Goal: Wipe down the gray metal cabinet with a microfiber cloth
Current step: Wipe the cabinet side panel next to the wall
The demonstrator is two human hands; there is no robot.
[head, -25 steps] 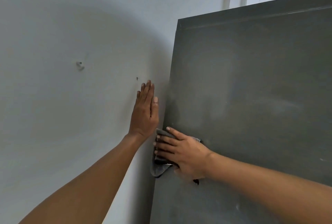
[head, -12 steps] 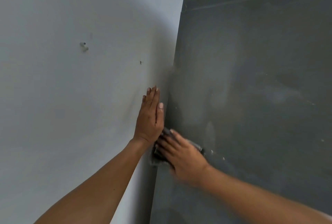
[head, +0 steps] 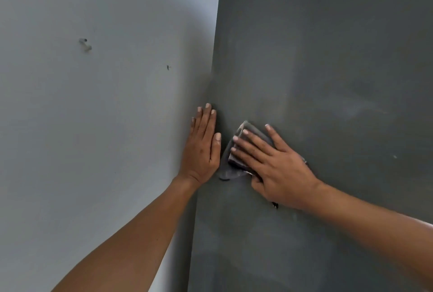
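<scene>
Pressing a folded cloth [head: 236, 165] flat against the cabinet [head: 328, 104] near its left edge, the right hand [head: 276, 165] has fingers spread straight. Left hand [head: 202, 149] rests flat, fingers straight, on the wall [head: 93, 127] just beside the cabinet.

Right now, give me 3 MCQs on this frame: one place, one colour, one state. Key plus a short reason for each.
1. Where does the left hand rest?
A. on the wall beside the cabinet
B. on the cabinet's top
C. on the cloth

2. What colour is the cabinet?
A. white
B. dark gray
C. red

3. How does the right hand meet the cloth?
A. pinches it by one corner, hanging free
B. presses it flat to the cabinet with straight, spread fingers
C. does not touch it

Key:
1 A: its palm lies flat on the pale wall, just left of the cabinet's edge.
2 B: the panel is dark gray.
3 B: the fingers lie straight across the cloth, against the panel.
</scene>
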